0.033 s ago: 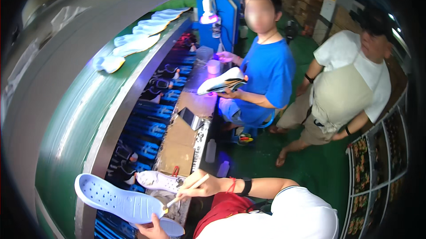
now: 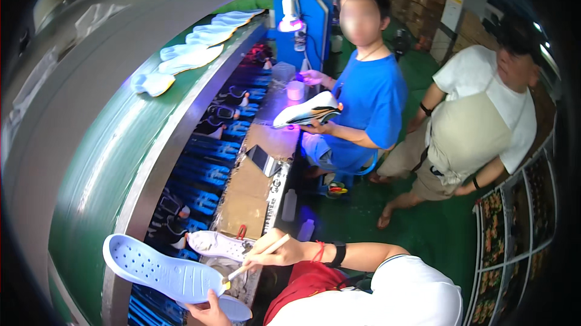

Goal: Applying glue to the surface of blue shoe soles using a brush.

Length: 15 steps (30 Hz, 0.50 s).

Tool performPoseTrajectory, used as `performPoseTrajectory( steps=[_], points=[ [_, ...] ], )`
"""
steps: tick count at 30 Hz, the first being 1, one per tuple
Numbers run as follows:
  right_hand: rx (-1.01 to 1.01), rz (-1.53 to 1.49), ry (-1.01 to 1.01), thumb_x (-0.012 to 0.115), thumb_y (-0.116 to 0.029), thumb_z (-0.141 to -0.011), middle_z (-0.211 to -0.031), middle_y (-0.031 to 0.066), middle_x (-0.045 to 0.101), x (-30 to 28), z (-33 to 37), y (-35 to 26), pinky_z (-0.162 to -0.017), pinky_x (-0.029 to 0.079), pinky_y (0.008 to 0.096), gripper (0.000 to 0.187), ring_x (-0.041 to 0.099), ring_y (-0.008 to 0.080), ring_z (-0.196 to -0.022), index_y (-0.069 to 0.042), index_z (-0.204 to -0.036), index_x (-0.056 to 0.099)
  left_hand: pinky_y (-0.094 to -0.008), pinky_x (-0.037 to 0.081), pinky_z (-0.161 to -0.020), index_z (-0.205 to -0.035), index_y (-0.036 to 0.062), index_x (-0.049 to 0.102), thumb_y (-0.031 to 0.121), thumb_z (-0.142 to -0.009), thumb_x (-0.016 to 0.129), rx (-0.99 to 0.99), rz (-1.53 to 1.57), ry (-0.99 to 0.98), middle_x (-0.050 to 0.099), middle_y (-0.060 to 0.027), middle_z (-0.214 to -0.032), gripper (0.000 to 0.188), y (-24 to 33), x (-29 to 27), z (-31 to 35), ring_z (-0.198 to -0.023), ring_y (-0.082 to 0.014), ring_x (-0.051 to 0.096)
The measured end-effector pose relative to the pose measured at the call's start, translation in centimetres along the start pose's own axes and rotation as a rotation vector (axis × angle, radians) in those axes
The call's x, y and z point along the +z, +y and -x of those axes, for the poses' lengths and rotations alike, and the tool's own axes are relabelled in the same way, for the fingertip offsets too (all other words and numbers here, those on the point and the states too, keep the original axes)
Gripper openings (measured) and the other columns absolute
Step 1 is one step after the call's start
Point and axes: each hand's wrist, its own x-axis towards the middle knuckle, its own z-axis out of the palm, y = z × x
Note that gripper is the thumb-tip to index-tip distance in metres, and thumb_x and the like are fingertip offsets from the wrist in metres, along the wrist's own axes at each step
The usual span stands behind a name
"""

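Observation:
My left hand (image 2: pixel 209 312) grips a pale blue shoe sole (image 2: pixel 163 271) by its heel end, thumb on the edge. The sole is tilted, its inner side up, with small holes at the toe part. In my right hand (image 2: pixel 275 248) is a thin brush (image 2: pixel 254 259) with a wooden handle, fingers closed round it. The brush tip touches the heel edge of the sole, beside a small yellow patch. A second pale blue sole (image 2: pixel 235 309) shows partly below the heel. Behind the brush, a whitish sole (image 2: pixel 212 246) lies on the bench.
On the left runs a green conveyor belt (image 2: pixel 97 187) bearing several soles (image 2: pixel 190 60). Shoe uppers (image 2: pixel 218 117) sit on blue racks below it. A phone (image 2: pixel 263 161) lies on the cardboard-covered bench (image 2: pixel 242 202). A co-worker in blue (image 2: pixel 369 96) holds a shoe (image 2: pixel 308 110); another person (image 2: pixel 472 126) stands right.
The surroundings appear slightly further right in the view. My hands, the sole and the brush stay nearly in place.

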Motion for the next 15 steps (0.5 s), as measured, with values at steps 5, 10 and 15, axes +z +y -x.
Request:
performPoseTrajectory(
  steps=[5, 10, 15],
  points=[
    [0.094, -0.095, 0.024, 0.056, -0.008, -0.087, -0.082, 0.0141, 0.068, 0.2, -0.8, 0.2, -0.065, 0.053, 0.0241, 0.018, 0.067, 0.0151, -0.071, 0.006, -0.092, 0.067, -0.0281, 0.048, -0.078, -0.120, -0.0033, 0.041, -0.004, -0.080, 0.061, -0.156, 0.207, 0.003, 0.056, -0.0116, -0.106, 0.045, -2.9, -0.7, 0.9, -0.091, -0.0179, 0.057],
    [0.107, -0.023, 0.091, 0.053, -0.005, -0.087, -0.082, 0.0163, 0.068, 0.0, -2.0, -0.9, -0.064, 0.055, 0.0269, 0.019, 0.068, 0.0205, -0.074, 0.010, -0.090, 0.065, -0.0279, 0.047, -0.078, -0.111, -0.0042, 0.047, -0.003, -0.076, 0.068, -0.224, 0.242, 0.082, 0.059, -0.0108, -0.100, 0.041, -0.4, -0.1, -0.2, -0.088, -0.0157, 0.059],
    [0.056, 0.042, 0.009, 0.052, -0.005, -0.085, -0.075, 0.0169, 0.068, 0.2, -2.7, -0.2, -0.060, 0.053, 0.0256, 0.020, 0.066, 0.0190, -0.065, 0.009, -0.091, 0.065, -0.0287, 0.048, -0.083, -0.118, -0.0039, 0.044, -0.006, -0.078, 0.064, -0.198, 0.351, 0.084, 0.057, -0.0112, -0.108, 0.045, -0.2, 0.3, -0.7, -0.096, -0.0169, 0.058]
  ],
)
